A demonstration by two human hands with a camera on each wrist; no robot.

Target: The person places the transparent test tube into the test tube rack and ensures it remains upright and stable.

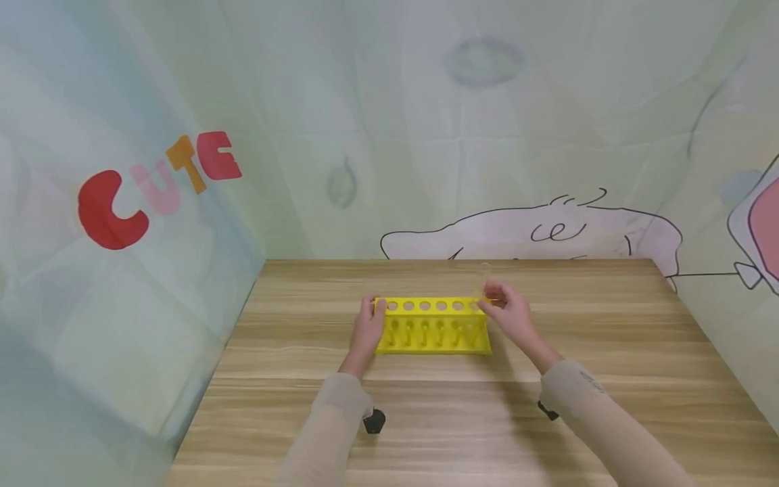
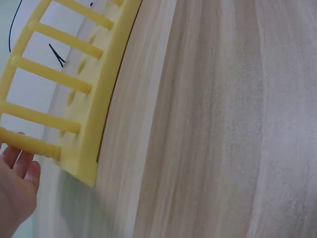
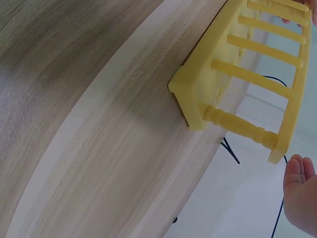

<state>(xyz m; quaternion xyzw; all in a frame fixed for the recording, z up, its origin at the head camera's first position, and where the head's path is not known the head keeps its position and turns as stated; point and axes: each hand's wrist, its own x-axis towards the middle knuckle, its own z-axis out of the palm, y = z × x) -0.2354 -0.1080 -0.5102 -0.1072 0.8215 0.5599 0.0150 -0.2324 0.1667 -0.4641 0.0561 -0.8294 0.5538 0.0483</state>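
Note:
A yellow test tube rack stands upright on the table, with a row of round holes in its top bar and pegs below. My left hand grips its left end; the left wrist view has the fingers around the end post. At the opposite end, my right hand pinches a clear test tube, whose upper part rises above the fingers beside the last hole. Its lower part is hard to see. In the right wrist view the right hand appears just off the rack's top corner, the tube not visible there.
The rack sits on a wood-grain table toward its far side. Behind the far edge hangs a pale printed cloth with cartoon drawings, which also closes off the left and right sides. Black wrist mounts show under the sleeves.

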